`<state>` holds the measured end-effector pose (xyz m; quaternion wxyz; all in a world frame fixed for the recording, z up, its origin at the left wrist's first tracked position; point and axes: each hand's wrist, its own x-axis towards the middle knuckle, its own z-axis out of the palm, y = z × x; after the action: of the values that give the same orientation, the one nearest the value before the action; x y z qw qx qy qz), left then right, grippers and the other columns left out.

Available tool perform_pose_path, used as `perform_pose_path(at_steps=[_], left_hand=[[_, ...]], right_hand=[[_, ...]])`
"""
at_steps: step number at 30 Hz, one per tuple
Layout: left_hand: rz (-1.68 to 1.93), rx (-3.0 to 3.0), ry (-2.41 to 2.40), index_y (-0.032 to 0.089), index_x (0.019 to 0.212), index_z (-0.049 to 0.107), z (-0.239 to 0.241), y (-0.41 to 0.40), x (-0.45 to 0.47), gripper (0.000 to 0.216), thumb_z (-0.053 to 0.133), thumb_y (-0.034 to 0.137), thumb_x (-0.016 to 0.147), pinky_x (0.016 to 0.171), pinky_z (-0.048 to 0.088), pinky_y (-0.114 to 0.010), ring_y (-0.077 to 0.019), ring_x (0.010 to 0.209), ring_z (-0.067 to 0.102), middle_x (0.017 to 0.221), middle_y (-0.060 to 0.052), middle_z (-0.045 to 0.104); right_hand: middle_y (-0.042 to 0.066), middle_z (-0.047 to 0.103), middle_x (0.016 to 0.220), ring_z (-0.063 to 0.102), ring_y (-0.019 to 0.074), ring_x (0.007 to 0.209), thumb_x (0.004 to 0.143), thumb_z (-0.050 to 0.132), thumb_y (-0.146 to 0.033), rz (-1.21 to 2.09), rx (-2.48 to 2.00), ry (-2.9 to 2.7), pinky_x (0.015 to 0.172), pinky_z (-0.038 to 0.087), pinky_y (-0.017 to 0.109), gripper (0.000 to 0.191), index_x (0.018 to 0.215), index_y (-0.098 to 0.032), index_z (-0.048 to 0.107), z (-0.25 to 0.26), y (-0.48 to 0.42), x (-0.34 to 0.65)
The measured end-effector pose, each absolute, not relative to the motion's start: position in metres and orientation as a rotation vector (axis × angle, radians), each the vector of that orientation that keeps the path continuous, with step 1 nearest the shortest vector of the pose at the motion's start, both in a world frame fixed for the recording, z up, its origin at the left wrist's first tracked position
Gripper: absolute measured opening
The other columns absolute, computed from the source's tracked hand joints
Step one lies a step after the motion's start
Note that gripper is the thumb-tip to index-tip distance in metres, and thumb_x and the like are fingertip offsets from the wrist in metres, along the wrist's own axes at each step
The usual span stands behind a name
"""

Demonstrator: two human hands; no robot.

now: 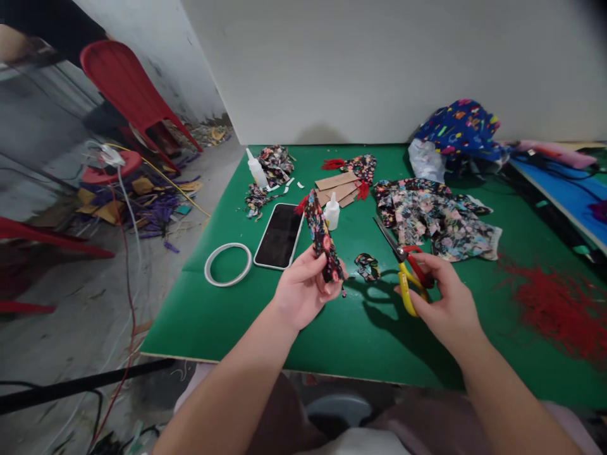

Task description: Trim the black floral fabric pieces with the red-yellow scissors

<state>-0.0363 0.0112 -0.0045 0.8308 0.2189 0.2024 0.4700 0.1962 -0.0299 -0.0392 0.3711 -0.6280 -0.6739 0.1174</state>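
My left hand (303, 287) is closed on the lower end of a long narrow piece covered in dark floral fabric (322, 237), held upright above the green table (218, 316); a red tassel shows at its top. My right hand (443, 297) grips scissors with red and yellow handles (405, 268), blades pointing up and left. A small floral fabric scrap (368, 266) lies on the table between my two hands.
A black phone (279, 235), a white tape ring (228, 264), two small glue bottles (332, 212), cardboard strips (337, 186), floral fabric (436, 218) and red thread (559, 309) lie on the table. Red chairs (128, 88) stand on the littered floor at left.
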Motion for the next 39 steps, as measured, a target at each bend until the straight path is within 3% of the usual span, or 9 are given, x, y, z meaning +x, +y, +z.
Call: perform_pose_path(at_steps=[13,22,34,39], left_hand=[[1.014,0.460,0.375,0.017,0.079,0.057,-0.004,0.010,-0.038,0.014,0.068,0.023,0.074,0.039,0.033,-0.014,-0.0060,0.045,0.046,0.060,-0.001,0.062],[1.150,0.653,0.714,0.017,0.082,0.059,0.006,0.002,-0.035,0.023,0.073,0.024,0.067,0.033,0.035,-0.014,-0.0071,0.043,0.053,0.063,0.001,0.062],[1.194,0.713,0.702,0.018,0.082,0.060,0.008,0.000,-0.034,0.020,0.073,0.024,0.068,0.034,0.038,-0.016,-0.0081,0.043,0.054,0.065,0.001,0.063],[1.099,0.713,0.563,0.019,0.077,0.053,0.010,0.001,-0.038,0.021,0.070,0.029,0.071,0.035,0.036,-0.016,-0.0089,0.043,0.052,0.060,0.000,0.062]], right_hand=[[0.002,0.053,0.090,0.052,0.0162,0.077,0.072,0.066,-0.028,0.388,-1.562,-1.738,0.066,0.048,0.031,0.047,0.117,-0.031,0.050,-0.041,-0.031,0.197],[0.000,0.047,0.083,0.048,0.0164,0.074,0.065,0.076,-0.037,0.532,-1.494,-1.731,0.067,0.047,0.034,0.063,0.119,-0.030,0.045,-0.038,-0.035,0.193],[0.004,0.059,0.091,0.055,0.0182,0.074,0.068,0.069,-0.030,0.214,-1.466,-1.817,0.067,0.049,0.035,0.053,0.118,-0.027,0.051,-0.037,-0.037,0.195],[0.002,0.060,0.085,0.056,0.0181,0.073,0.072,0.068,-0.030,0.163,-1.469,-1.840,0.068,0.046,0.035,0.048,0.117,-0.027,0.051,-0.035,-0.037,0.194]])
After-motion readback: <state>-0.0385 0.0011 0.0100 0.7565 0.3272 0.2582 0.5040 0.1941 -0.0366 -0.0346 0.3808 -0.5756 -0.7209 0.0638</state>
